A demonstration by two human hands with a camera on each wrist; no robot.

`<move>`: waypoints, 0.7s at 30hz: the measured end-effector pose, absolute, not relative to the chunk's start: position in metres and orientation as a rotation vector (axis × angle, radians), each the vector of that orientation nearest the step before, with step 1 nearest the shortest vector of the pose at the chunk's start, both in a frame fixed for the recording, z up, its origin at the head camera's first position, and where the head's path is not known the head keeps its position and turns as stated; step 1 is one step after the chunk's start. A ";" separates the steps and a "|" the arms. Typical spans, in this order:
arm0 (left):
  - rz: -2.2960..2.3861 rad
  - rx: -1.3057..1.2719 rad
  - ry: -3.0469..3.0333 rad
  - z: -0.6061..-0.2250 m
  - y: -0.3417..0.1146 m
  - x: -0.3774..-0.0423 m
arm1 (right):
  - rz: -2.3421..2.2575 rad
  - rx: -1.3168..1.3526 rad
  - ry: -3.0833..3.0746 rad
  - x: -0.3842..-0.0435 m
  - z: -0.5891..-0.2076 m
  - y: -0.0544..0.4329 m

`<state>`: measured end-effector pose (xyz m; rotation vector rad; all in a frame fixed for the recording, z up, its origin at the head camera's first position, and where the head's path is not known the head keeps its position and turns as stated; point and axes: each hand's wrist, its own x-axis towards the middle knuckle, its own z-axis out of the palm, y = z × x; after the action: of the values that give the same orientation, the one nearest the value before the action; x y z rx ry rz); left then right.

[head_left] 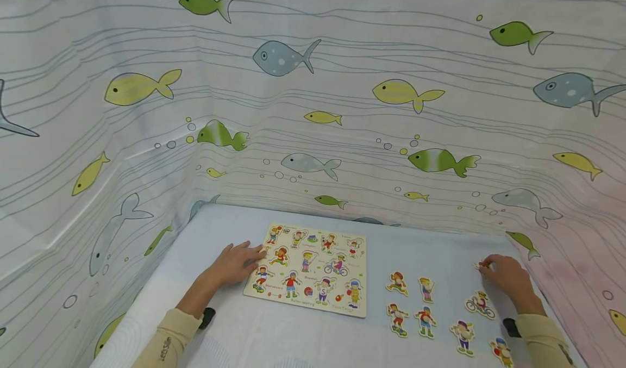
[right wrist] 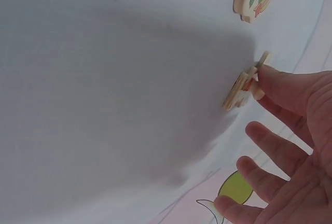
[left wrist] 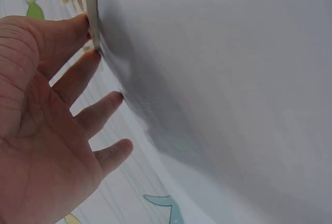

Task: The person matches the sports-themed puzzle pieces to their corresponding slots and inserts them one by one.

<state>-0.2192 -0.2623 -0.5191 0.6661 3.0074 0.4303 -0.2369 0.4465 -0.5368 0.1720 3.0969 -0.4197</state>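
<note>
Head view: A person's left hand [head_left: 239, 263] lies spread, fingertips touching the left edge of a picture board [head_left: 293, 262] on a pale table [head_left: 318, 338]; the right hand [head_left: 508, 282] pinches a wooden piece [right wrist: 238, 92] between thumb and forefinger. The work looks unfinished: seven loose pieces [head_left: 426, 290] lie right of the board. Whether its figures [head_left: 337, 264] are seated or printed cannot be told. Only the right wrist view reveals the pinched piece's thickness and three fingers spread clear; the left wrist view shows little board beyond its edge.

The left sleeve [head_left: 172, 327] and right sleeve [head_left: 542, 336] are both beige; I spot dark lettering [head_left: 166, 348] on the left one, and a small black piece [head_left: 208, 318] beside each.
</note>
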 end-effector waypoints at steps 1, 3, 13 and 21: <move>0.432 0.666 3.006 -0.519 -0.262 -0.219 | -0.419 0.171 3.098 -0.237 -0.537 0.447; 0.440 0.666 3.004 -0.519 -0.262 -0.220 | -0.421 0.172 3.096 -0.236 -0.537 0.447; 0.444 0.675 3.002 -0.520 -0.263 -0.222 | -0.415 0.148 3.115 -0.235 -0.534 0.444; 0.454 0.680 3.012 -0.518 -0.262 -0.220 | -0.425 0.175 3.129 -0.236 -0.538 0.444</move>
<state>-0.2198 -0.2622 -0.5181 0.6800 3.0123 0.4542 -0.2364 0.4437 -0.5385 0.1747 3.1290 -0.4247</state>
